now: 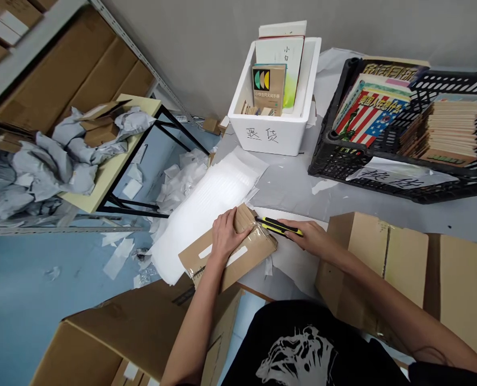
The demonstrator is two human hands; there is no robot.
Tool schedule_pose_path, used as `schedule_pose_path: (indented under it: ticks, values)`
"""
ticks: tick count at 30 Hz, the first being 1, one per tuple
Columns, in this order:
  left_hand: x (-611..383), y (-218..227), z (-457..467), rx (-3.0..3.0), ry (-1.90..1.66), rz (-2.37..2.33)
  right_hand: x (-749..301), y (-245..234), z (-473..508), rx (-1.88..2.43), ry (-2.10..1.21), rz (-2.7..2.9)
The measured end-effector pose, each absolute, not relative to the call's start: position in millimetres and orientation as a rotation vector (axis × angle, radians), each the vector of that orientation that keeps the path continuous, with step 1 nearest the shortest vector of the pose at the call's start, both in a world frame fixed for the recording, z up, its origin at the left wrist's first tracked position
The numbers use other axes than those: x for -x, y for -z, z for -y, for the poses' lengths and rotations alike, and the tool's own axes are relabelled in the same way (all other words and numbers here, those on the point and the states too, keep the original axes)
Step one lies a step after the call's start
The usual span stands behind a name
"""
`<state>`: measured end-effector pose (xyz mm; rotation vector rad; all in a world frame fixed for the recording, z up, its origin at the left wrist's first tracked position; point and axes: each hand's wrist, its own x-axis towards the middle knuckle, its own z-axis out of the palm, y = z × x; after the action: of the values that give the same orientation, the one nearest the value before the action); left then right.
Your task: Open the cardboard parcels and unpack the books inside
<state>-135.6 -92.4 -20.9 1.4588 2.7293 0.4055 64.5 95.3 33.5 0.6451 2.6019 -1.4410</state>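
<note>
A brown cardboard package (258, 249) with clear tape and white label strips lies in front of me at the table edge. My left hand (227, 233) presses down on it, fingers wrapped over its far side, gripping it. In my right hand (308, 236) is a yellow and black utility knife (279, 226). Its tip touches the package's taped end, near a raised cardboard flap (245, 215). Under and beyond the package lies a sheet of white foam wrap (210, 201).
A white foam box (272, 136) with books and a black crate (383, 185) with books stand at the back. Cardboard boxes (403, 257) sit at right, and a large open carton (121, 321) below left. Grey parcels (45, 161) cover a side table (101, 185); scraps litter the floor.
</note>
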Motion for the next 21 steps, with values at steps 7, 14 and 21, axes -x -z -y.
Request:
schedule_pose_path:
  ticks: [7, 14, 21]
  values:
    - [132.5, 20.6, 96.1, -1.490, -0.433, -2.678, -89.2, -28.7, -84.5, -0.546, 1.359, -2.664]
    - [132.1, 0.2, 87.6, -1.444, -0.278, -2.526, -116.0, -19.4, -68.0, -0.608, 1.264, -2.718]
    - [128.3, -20.9, 142.8, -1.297, 0.065, -2.455, -110.6, -26.2, -64.8, -0.714, 1.370, -2.663]
